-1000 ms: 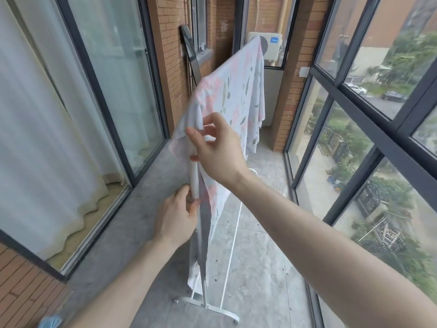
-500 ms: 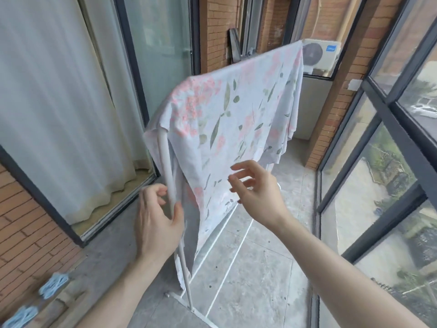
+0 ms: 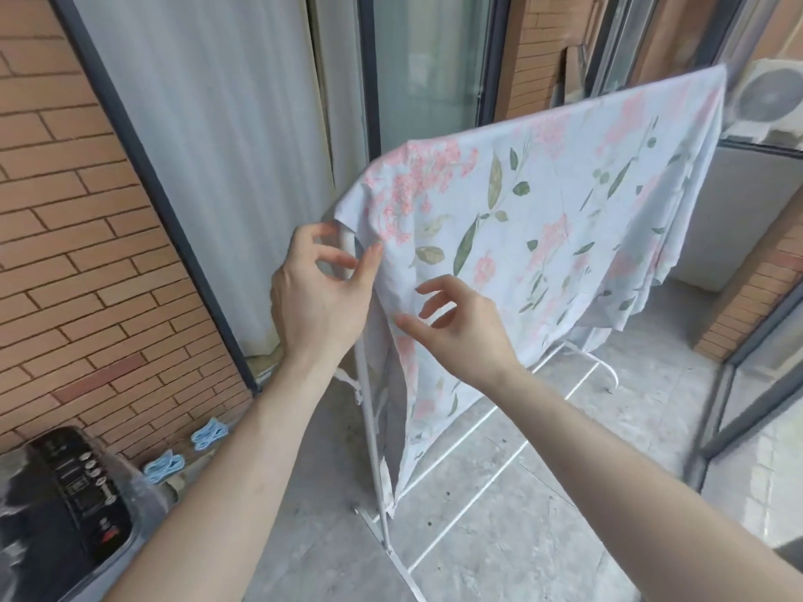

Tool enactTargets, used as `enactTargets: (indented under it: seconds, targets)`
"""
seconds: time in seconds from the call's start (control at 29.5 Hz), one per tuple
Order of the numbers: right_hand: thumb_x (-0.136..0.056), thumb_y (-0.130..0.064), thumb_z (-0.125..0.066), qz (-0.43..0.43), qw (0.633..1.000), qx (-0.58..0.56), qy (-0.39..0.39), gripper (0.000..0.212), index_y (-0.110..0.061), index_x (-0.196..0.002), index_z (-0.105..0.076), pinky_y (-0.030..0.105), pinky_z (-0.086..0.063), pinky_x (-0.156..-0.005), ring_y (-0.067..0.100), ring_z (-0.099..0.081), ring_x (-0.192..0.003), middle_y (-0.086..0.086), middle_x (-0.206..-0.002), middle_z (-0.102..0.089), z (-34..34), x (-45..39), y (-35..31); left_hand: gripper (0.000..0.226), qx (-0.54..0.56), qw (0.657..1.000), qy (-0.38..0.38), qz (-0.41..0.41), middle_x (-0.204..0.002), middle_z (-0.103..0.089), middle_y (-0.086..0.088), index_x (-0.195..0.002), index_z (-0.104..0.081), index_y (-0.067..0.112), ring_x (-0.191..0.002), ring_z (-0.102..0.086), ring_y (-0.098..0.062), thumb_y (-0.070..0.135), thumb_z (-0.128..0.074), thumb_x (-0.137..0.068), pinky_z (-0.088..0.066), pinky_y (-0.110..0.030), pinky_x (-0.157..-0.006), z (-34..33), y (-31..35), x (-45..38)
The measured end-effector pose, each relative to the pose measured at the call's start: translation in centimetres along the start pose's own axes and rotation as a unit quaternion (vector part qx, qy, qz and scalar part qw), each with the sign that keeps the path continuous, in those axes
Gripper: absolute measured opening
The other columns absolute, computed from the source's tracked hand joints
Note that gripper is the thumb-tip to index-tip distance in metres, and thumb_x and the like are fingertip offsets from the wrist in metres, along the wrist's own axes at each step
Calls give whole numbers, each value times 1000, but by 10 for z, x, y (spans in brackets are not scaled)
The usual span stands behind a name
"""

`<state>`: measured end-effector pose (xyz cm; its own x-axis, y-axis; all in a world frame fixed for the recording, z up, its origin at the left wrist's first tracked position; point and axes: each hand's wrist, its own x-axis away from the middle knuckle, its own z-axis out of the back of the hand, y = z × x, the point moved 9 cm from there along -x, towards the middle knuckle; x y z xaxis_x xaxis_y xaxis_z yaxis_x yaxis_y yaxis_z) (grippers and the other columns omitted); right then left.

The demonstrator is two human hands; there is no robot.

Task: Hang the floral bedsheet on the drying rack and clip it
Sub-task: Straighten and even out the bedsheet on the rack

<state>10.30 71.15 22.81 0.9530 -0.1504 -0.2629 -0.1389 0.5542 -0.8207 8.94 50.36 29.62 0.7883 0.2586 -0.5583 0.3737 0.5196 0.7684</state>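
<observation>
The floral bedsheet (image 3: 543, 210), white with pink flowers and green leaves, hangs draped over the top bar of the white drying rack (image 3: 368, 410). My left hand (image 3: 321, 293) is at the rack's near top corner, fingers loosely spread around the upright post and thumb touching the sheet's edge. My right hand (image 3: 460, 328) hovers just in front of the sheet's near side with fingers relaxed and spread, holding nothing. Two bunches of blue clips (image 3: 208, 433) (image 3: 163, 464) lie on the low ledge by the brick wall at the left.
A washing machine (image 3: 65, 497) with a black control panel fills the bottom left. Glass doors with a curtain stand behind the rack, windows run along the right, and an air-conditioner unit (image 3: 769, 102) sits at the far end. The rack's base bars (image 3: 460, 441) cross the tiled floor.
My left hand rose from lower on the post to the top corner. My right hand let go of the sheet's top and dropped in front of it. The view swung left.
</observation>
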Motion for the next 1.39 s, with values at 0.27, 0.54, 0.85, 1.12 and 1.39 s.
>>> enactTargets:
  seconds: [0.27, 0.54, 0.85, 1.12, 1.39]
  targets:
    - [-95, -38, -67, 157, 984, 82, 21, 28, -22, -75, -56, 37, -53, -67, 7, -63, -68, -11, -77, -60, -14, -22, -35, 15, 222, 971, 24, 81, -78, -73, 8, -83, -74, 20, -78, -72, -13, 33, -79, -89, -62, -50, -81, -3, -3, -40]
    - [-97, -36, -69, 247, 969, 2, -22, 30, -19, -74, -59, 35, -52, -60, 13, -62, -64, -11, -65, -63, -34, -2, -72, 13, 285, 954, 88, 33, -93, -75, -6, -95, -67, 17, -93, -72, -21, 29, -64, -98, -59, -39, -84, 21, -13, -58]
    - [-97, -38, -67, 218, 970, -16, -104, 30, -22, -72, -60, 35, -49, -57, 12, -55, -57, -10, -58, -59, -74, -25, -42, 11, 145, 985, 97, 6, -84, -65, 6, -93, -62, 22, -80, -61, -6, 30, -63, -100, -47, -25, -75, 6, -21, -41]
    - [-96, -33, -65, 33, 975, -28, -218, 10, -40, -100, -71, 37, -59, -70, 10, -70, -73, -16, -87, -71, -29, -15, 172, 18, 49, 976, 205, -56, -82, -56, 11, -96, -53, 26, -72, -54, -6, 12, -63, -102, -42, -19, -68, -24, 14, 85]
    - [-96, -20, -66, -235, 931, -17, -280, 12, -21, -108, -69, 49, -63, -64, 15, -74, -67, 1, -97, -73, -38, 6, 394, 9, -7, 832, -320, 452, -103, -70, 5, -102, -67, 25, -71, -66, -9, 24, -70, -94, -50, -25, -63, -245, -202, 283]
